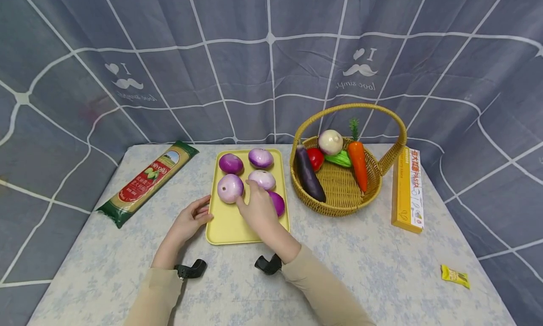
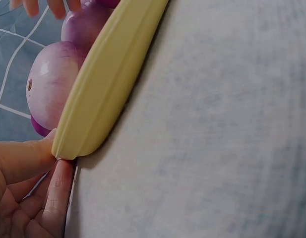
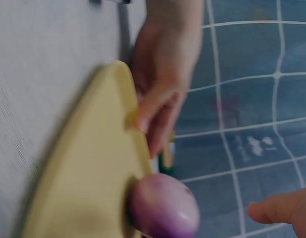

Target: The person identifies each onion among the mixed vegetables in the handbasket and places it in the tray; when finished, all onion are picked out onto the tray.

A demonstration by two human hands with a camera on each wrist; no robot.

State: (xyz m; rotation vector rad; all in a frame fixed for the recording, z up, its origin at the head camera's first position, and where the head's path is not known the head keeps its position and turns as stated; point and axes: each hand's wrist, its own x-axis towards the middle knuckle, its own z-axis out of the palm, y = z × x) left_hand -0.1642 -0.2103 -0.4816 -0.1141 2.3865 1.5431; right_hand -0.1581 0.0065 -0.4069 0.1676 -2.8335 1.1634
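Observation:
A yellow tray (image 1: pixel 233 228) holds several purple onions. My left hand (image 1: pixel 189 223) pinches the tray's left rim; in the left wrist view, its thumb (image 2: pixel 25 157) lies on the rim with a finger underneath. Over the right half of the tray hovers my right hand (image 1: pixel 260 212), thumb and forefinger spread apart. A pale onion (image 1: pixel 262 179) is just beyond its fingertips, a second pale onion (image 1: pixel 230 188) left of its thumb. A dark purple onion (image 1: pixel 277 203) is partly hidden by this hand. Two more onions, one of them dark (image 1: pixel 231 164), lie along the far side.
Right of the tray stands a wicker basket (image 1: pixel 335 211) with an eggplant (image 1: pixel 308 174), a tomato (image 1: pixel 315 158), a carrot (image 1: pixel 358 163) and other vegetables. A pasta box (image 1: pixel 408 189) and a small yellow packet (image 1: pixel 455 276) lie farther right. At left is a pasta bag (image 1: pixel 148 182).

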